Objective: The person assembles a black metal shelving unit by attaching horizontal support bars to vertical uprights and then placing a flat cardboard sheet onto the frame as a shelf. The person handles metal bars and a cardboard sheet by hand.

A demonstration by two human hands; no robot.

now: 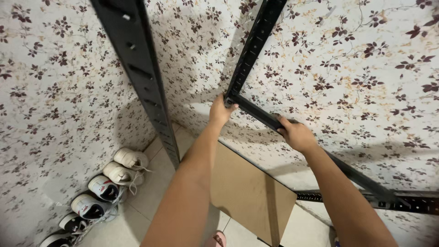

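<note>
A black metal shelving frame stands in a corner with floral wallpaper. My left hand (221,111) grips the joint where a horizontal black crossbar (258,115) meets a slotted upright post (250,50). My right hand (296,133) is closed around the same crossbar a little further right. The crossbar runs down to the right to another slotted post (411,203). A second black upright post (137,68) stands nearer, to the left of my arms.
A brown board (249,192) lies as a lower shelf beneath my arms. Several white and dark sneakers (107,187) line the wall on the tiled floor (151,192) at lower left. A foot in a pink sandal (218,238) shows at the bottom.
</note>
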